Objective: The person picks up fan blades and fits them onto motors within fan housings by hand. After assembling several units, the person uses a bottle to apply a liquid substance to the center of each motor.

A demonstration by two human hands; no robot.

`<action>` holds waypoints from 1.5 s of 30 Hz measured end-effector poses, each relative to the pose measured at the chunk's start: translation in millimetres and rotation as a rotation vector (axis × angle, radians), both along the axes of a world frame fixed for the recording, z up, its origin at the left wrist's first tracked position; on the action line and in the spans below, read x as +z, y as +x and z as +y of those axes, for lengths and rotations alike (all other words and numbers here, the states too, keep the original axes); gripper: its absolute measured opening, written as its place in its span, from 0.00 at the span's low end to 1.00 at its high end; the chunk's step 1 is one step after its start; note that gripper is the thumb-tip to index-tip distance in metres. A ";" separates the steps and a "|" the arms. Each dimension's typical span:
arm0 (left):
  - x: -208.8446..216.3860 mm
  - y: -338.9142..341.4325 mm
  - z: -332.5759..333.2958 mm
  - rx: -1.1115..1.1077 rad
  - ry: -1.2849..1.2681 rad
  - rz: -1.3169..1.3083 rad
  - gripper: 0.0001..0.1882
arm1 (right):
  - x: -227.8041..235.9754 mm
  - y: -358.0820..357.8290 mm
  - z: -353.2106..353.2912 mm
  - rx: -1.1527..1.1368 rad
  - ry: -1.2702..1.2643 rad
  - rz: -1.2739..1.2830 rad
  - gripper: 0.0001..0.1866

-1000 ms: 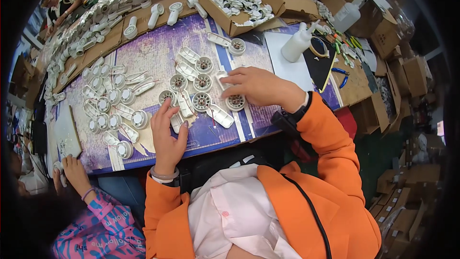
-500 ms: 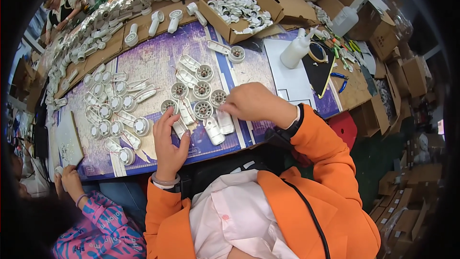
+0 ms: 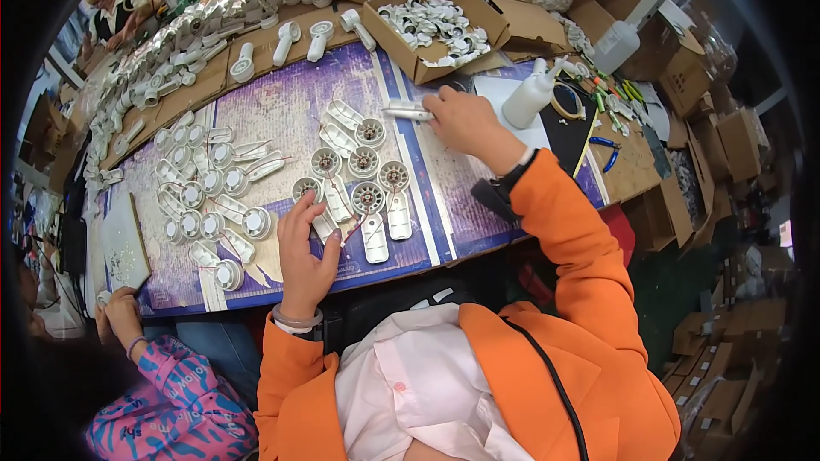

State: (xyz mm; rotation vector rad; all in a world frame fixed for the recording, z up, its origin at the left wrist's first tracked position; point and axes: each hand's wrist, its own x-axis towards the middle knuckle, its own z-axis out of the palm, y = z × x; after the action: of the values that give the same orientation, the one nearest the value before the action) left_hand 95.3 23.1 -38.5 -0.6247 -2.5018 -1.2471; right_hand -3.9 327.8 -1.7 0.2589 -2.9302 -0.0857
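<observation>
Right hand (image 3: 465,124): fingers closed on a white fan housing (image 3: 406,109) — just short of the open cardboard box (image 3: 417,67). Left hand (image 3: 303,252): thumb and fingers spread about a white handle (image 3: 325,225); contact unclear. Six round motor heads (image 3: 368,198) nearby. Two white bottles (image 3: 528,101), right. Table (image 3: 265,111) scuffed, purple — cartons (image 3: 752,320) crowd the room's right.

We see white handled parts (image 3: 375,237) at centre, a surface (image 3: 273,115) mottled purple and off-white, an orange jacket (image 3: 611,393) over a pale pink shirt (image 3: 418,354) at bottom centre, a pink sleeve (image 3: 184,380) patterned blue at lower left, blue-handled pliers (image 3: 611,150) at right.
</observation>
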 end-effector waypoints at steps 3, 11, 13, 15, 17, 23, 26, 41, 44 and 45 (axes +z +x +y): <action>-0.6 -0.2 -1.5 0.006 -0.004 0.010 0.21 | 10.4 23.1 22.8 0.097 0.049 -0.093 0.10; 2.5 -0.7 1.6 -0.014 -0.012 0.045 0.22 | 22.4 64.1 36.9 0.588 -0.041 -0.150 0.13; 5.2 0.0 0.8 -0.011 -0.036 0.069 0.22 | 24.7 68.1 17.0 0.621 -0.059 -0.182 0.12; 5.4 -1.8 0.8 -0.017 -0.014 0.064 0.22 | 33.6 64.8 2.7 0.674 -0.088 -0.241 0.12; 3.1 -1.0 -0.5 -0.027 0.017 0.034 0.21 | 55.2 51.9 -2.4 0.637 -0.148 -0.293 0.12; 5.9 -2.0 -2.5 -0.012 0.027 0.025 0.21 | 58.7 -73.2 -50.5 0.406 -0.249 -0.123 0.16; 5.2 -0.9 -3.4 -0.006 0.042 0.019 0.22 | 40.6 -146.3 -86.3 0.317 -0.081 0.031 0.16; 5.7 -3.6 -6.0 -0.014 0.078 -0.028 0.20 | 38.9 -166.0 -85.1 0.067 0.160 0.019 0.10; 3.3 -4.4 -4.2 -0.012 0.066 -0.006 0.21 | 58.4 -117.7 -50.8 0.418 -0.047 -0.159 0.08; 2.8 -4.0 -3.8 -0.003 0.058 0.013 0.21 | 60.6 -105.5 -37.5 0.416 -0.046 -0.163 0.08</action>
State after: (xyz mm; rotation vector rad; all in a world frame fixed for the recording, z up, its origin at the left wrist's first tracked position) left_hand 91.3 19.3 -35.7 -0.6208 -2.4454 -1.3070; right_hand -109.4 290.3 58.9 0.8963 -2.9585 0.0684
